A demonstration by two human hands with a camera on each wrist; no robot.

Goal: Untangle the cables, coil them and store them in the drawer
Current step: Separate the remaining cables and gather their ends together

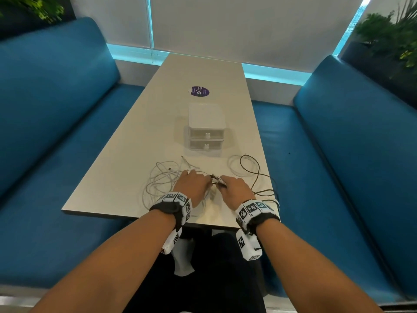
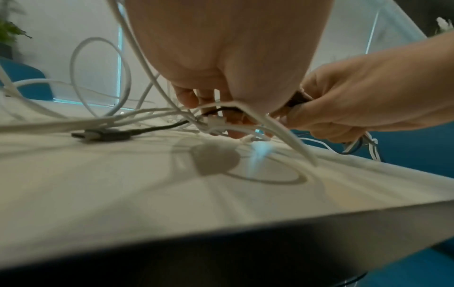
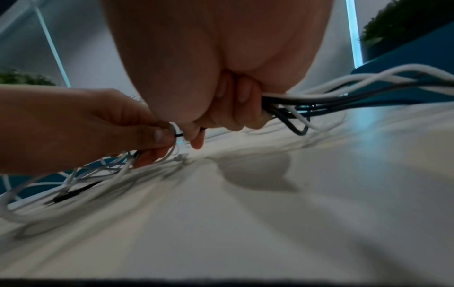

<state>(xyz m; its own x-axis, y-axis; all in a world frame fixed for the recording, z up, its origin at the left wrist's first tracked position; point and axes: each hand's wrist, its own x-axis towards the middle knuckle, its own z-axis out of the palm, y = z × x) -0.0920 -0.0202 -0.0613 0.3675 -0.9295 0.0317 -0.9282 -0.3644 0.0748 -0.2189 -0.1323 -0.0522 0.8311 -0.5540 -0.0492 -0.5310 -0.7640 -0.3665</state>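
1. The left hand (image 1: 195,183) covers its own fingertips and the knot of cables (image 1: 214,180) in mid-frame of the head view.
2. The drawer unit (image 1: 206,129) contents are too hazy to tell.
3. Right wrist view: the white cables (image 3: 383,81) run off the right edge; the lower frame is blurred.

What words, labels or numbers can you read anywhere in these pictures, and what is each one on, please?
"ClayG": on the round purple sticker on the table; it may run on, and its smaller lines are too blurred to read.
Wristbands: black-and-white square marker patterns only, no words.
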